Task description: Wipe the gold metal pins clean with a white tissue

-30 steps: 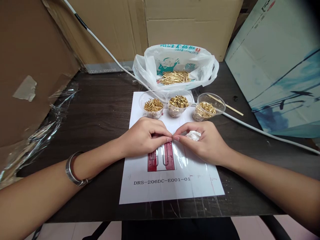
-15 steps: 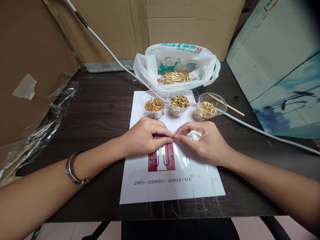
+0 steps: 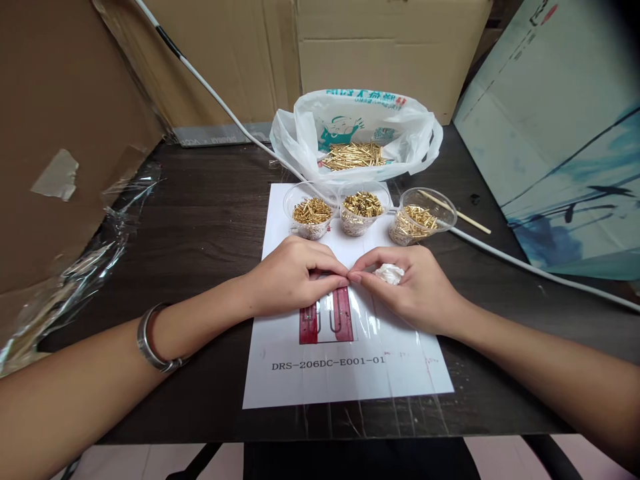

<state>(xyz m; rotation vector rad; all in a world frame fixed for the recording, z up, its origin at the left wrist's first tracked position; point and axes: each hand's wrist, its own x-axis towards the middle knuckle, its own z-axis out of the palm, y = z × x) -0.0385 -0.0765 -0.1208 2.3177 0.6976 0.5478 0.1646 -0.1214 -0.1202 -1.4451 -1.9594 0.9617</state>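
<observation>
Over a white printed sheet [image 3: 295,387], my left hand [image 3: 295,277] and my right hand [image 3: 415,287] meet fingertip to fingertip. Both hands are pinched, and whatever sits between their fingertips is too small to make out. A crumpled white tissue [image 3: 389,273] is tucked in my right hand's curled fingers. Just beyond the hands stand three clear cups with small brass-coloured parts: the left cup [image 3: 311,231], the middle cup [image 3: 354,227] and the tilted right cup [image 3: 400,233]. A red and white picture [image 3: 345,330] shows on the sheet below the fingertips.
Behind the cups an open white plastic bag [image 3: 293,143] holds many brass-coloured pins [image 3: 354,156]. A wooden stick [image 3: 473,221] and a white cable [image 3: 530,268] lie at the right. Cardboard [image 3: 225,60] walls the back and left; a painted panel [image 3: 565,153] stands right.
The whole view has shifted slightly, with everything a little further right. The hands keep the same pinched pose, fingertips together.
</observation>
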